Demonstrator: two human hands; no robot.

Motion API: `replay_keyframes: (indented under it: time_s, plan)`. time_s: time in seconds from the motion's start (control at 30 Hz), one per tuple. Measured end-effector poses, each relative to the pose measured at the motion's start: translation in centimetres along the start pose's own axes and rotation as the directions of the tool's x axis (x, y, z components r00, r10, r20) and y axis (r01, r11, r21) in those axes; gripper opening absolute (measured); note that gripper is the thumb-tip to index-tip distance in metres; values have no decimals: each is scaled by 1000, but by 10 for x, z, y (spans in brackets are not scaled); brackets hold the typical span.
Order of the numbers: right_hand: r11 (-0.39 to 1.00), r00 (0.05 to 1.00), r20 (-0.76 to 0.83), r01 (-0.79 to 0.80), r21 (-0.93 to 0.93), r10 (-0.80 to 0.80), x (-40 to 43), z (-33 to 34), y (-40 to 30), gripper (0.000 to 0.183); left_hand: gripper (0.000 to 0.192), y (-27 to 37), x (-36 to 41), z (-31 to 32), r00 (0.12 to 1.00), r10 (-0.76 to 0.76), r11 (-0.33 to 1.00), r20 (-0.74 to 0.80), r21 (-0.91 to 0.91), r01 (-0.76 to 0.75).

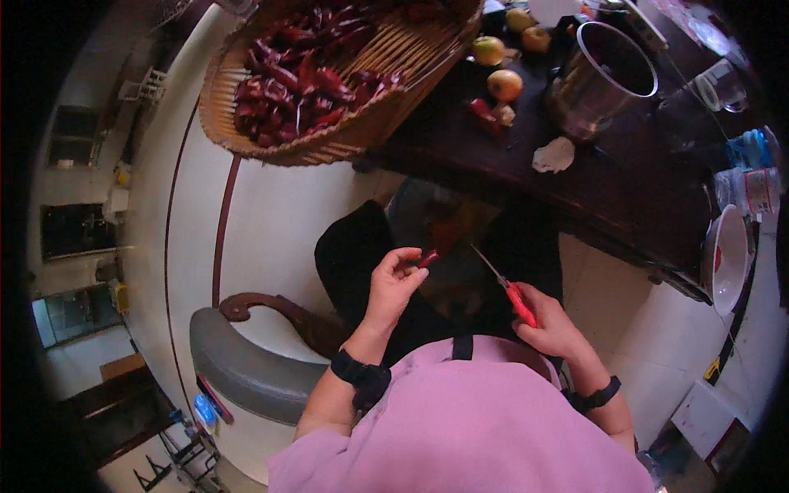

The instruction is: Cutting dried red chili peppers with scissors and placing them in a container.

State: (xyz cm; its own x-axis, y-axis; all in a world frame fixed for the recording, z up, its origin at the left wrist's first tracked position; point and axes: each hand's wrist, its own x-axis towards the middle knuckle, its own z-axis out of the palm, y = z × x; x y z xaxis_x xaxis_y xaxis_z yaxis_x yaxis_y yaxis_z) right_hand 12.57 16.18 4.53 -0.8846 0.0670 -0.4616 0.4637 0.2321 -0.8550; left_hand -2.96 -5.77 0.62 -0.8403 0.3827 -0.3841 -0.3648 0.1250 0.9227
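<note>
My left hand [397, 286] pinches a small piece of dried red chili pepper [428, 258] between thumb and fingertips. My right hand [548, 320] holds a pair of scissors [516, 299] by the red handles, the blades pointing up and left, apart from the chili piece. Between my dark-clad knees, a container [419, 203] stands partly in shadow; its contents are too dark to tell. Above, a woven bamboo basket [302, 154] holds many dried red chilies [296, 80] and overhangs the dark table's edge.
On the dark wooden table [653, 203] are a tall metal pot [585, 92], several round fruits or onions [505, 85], a whitish lump [553, 154] and a glass jar [721, 86]. A white bowl [728, 259] is at the right edge. A grey padded chair arm [246, 357] curves at my left.
</note>
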Motion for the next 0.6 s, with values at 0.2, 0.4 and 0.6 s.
replay_keyframes:
  time_s: [0.2,0.4,0.6]
  plan:
    - [999,1000,-24,11,42,-10,-1,-14,22,56,19,48,53,28,953,248,875,175,381,-298]
    - [905,995,45,-98,414,87,7,-28,47,50,21,101,145,91,931,331,853,156,373,-366]
    - [900,999,26,-36,435,28,8,-26,58,48,37,96,185,123,873,457,360,170,862,-357]
